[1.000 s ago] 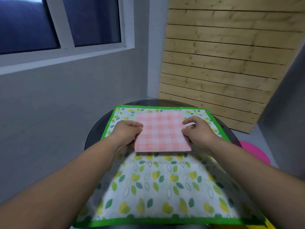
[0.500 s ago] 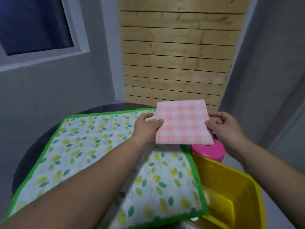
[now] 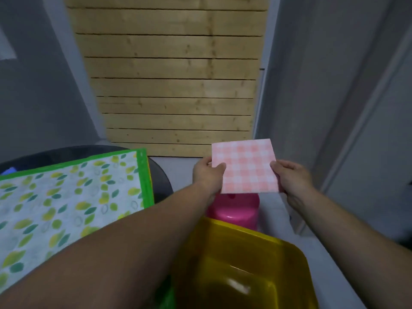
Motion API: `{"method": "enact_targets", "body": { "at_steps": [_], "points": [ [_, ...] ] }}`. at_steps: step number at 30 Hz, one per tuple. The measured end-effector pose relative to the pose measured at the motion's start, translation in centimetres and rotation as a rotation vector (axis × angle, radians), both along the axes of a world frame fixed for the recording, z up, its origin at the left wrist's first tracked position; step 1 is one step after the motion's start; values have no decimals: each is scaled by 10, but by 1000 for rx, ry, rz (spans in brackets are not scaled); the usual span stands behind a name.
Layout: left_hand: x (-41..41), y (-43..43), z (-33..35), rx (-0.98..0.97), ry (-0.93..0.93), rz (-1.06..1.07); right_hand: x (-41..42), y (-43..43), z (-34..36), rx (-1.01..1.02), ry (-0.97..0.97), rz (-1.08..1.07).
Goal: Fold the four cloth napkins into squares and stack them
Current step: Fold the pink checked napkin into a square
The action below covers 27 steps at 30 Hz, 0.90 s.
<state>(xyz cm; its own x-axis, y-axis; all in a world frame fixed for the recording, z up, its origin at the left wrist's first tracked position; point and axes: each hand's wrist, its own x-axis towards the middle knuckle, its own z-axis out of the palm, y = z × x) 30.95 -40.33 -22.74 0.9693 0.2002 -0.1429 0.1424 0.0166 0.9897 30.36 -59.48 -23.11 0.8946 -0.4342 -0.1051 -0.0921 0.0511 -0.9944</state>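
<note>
Pink-and-white checked cloth napkin (image 3: pixel 245 167), folded to a square, is in the air to the right of the dark round tabletop (image 3: pixel 161 182), above a pink round plastic object (image 3: pixel 234 208) and beyond a yellow plastic tub (image 3: pixel 256 233). The left hand (image 3: pixel 208 173) pinches its left edge and the right hand (image 3: pixel 291 176) its right edge, thumbs on top. I think the two grips prevent the folds from opening before stacking. No stack is visible: the napkin covers the pink object's top, the tub's inside is blurred, and the leaf-printed mat with green border (image 3: pixel 66 197) is cut off at the left.

Pink object (image 3: pixel 234 209) partly behind napkin (image 3: pixel 245 167).
</note>
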Motion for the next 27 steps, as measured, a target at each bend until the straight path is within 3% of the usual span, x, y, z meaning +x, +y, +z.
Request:
{"method": "enact_targets", "body": {
  "at_steps": [7, 13, 19, 27],
  "points": [
    [43, -30, -82, 135, 180, 92, 38, -11, -88, -116, 113, -23],
    [47, -36, -127, 233, 218, 90, 60, -10, -152, -188, 166, 6],
    [55, -32, -151, 366, 234, -3, 67, -7, -177, -230, 194, -16],
    [78, -31, -165, 593, 308, -83, 57, 1, -183, -537, 187, 137]
  ]
}}
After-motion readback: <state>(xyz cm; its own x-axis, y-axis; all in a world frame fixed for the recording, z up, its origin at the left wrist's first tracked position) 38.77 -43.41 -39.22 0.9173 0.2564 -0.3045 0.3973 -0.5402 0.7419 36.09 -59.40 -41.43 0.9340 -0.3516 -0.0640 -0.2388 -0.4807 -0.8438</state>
